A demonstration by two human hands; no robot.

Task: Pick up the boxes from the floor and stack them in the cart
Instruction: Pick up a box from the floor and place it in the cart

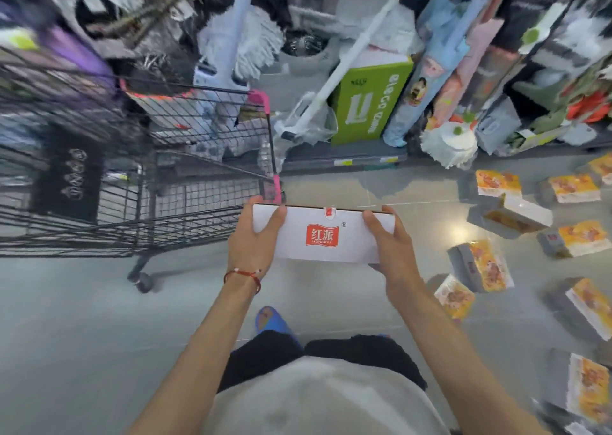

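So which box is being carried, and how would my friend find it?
Find the big wire cart on the left. Just right of its pink corner, the left hand and right hand grip a flat box. It is held up off the floor and shows a white face with a red logo, while the floor boxes show orange pictures.

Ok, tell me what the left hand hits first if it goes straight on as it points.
Likely the cart's pink corner, just ahead of the left hand holding the white box; depth is unclear.
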